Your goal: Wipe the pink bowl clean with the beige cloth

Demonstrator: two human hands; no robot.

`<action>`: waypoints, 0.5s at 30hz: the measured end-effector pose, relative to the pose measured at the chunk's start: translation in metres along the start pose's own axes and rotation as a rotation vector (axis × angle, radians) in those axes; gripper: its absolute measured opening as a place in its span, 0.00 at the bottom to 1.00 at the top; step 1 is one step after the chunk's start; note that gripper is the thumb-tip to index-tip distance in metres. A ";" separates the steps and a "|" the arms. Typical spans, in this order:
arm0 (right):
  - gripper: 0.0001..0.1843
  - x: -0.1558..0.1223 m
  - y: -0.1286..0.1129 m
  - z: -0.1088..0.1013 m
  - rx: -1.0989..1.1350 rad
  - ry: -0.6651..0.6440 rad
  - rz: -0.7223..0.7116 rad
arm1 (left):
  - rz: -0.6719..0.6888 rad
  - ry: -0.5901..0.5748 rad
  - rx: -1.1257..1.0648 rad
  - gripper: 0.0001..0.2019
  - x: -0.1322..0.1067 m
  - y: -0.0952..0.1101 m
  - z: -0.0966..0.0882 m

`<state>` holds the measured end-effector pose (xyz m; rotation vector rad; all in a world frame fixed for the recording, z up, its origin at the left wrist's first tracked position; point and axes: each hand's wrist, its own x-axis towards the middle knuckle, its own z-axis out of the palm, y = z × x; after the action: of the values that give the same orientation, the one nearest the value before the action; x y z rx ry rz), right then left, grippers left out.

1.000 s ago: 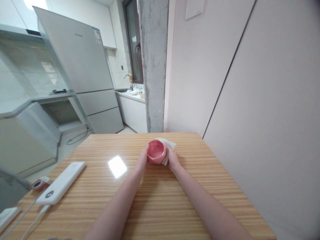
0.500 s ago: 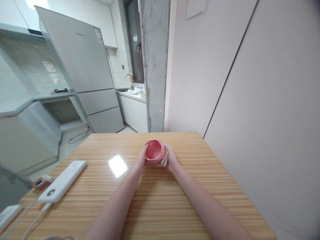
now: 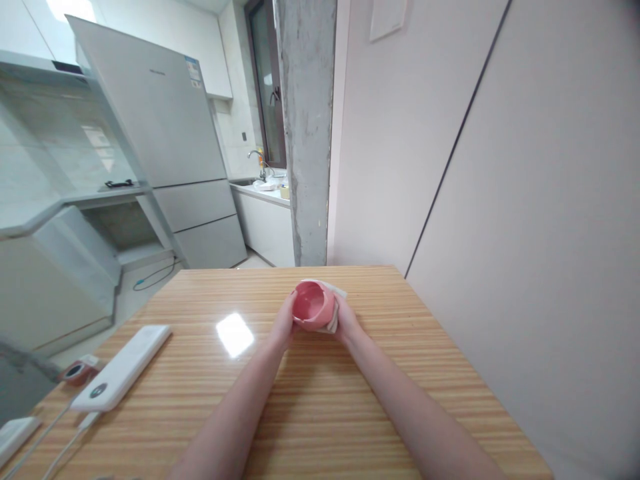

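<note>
A pink bowl (image 3: 311, 305) with an uneven rim is held between my hands above the far part of the wooden table (image 3: 320, 413). It is tilted so that its inside faces me. My left hand (image 3: 286, 321) is closed on the bowl's left side, thumb near the rim. On the right, my right hand (image 3: 346, 319) presses a light beige cloth (image 3: 334, 323) against the bowl's outer wall. The cloth also shows behind and beneath the bowl. Most fingertips of both hands are hidden behind the bowl and cloth.
At the table's left lies a white power bank (image 3: 123, 368) with a cable plugged in. Beside it are a reddish-brown round object (image 3: 79, 373) and another white device (image 3: 19, 437). A pale wall (image 3: 490, 267) runs along the right; a fridge (image 3: 150, 113) stands beyond the table.
The bowl has turned slightly between my hands and shifted a little to the right. More of the cloth shows behind its upper right side. Both hands keep their hold.
</note>
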<state>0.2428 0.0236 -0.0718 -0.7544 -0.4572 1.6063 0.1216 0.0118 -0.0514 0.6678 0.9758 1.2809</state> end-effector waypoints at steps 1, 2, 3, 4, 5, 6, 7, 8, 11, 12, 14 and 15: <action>0.15 -0.003 0.003 0.003 0.006 -0.022 0.036 | 0.043 0.055 -0.041 0.20 0.001 0.002 -0.001; 0.14 -0.005 0.006 0.006 0.006 -0.030 0.074 | 0.071 0.110 -0.071 0.20 0.002 0.004 -0.002; 0.14 -0.007 0.009 0.009 0.001 -0.027 0.111 | 0.086 0.155 -0.089 0.20 0.003 0.007 -0.003; 0.14 -0.009 0.011 0.011 -0.004 -0.017 0.140 | 0.091 0.181 -0.093 0.20 0.004 0.009 -0.004; 0.14 -0.010 0.011 0.012 -0.002 -0.002 0.150 | 0.082 0.184 -0.085 0.20 0.004 0.010 -0.005; 0.14 -0.011 0.010 0.012 0.007 0.010 0.144 | 0.058 0.165 -0.069 0.19 0.004 0.012 -0.005; 0.15 -0.011 0.008 0.012 0.020 0.014 0.131 | 0.021 0.127 -0.055 0.19 0.004 0.012 -0.005; 0.17 -0.010 0.006 0.011 0.029 0.009 0.117 | -0.023 0.078 -0.043 0.18 0.003 0.012 -0.004; 0.21 -0.007 0.000 0.006 -0.009 -0.038 0.065 | -0.117 -0.042 -0.031 0.18 0.002 0.011 -0.001; 0.22 -0.005 -0.001 0.004 -0.053 -0.024 0.019 | -0.127 -0.051 -0.028 0.18 0.002 0.011 0.000; 0.21 -0.004 0.000 -0.001 -0.190 0.053 -0.156 | -0.121 -0.033 -0.019 0.19 0.003 0.009 -0.001; 0.21 -0.003 0.001 -0.003 -0.279 0.083 -0.269 | -0.103 -0.020 -0.012 0.18 0.004 0.008 -0.001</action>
<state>0.2441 0.0199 -0.0740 -0.9229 -0.7010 1.2700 0.1169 0.0171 -0.0465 0.6128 0.9730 1.1864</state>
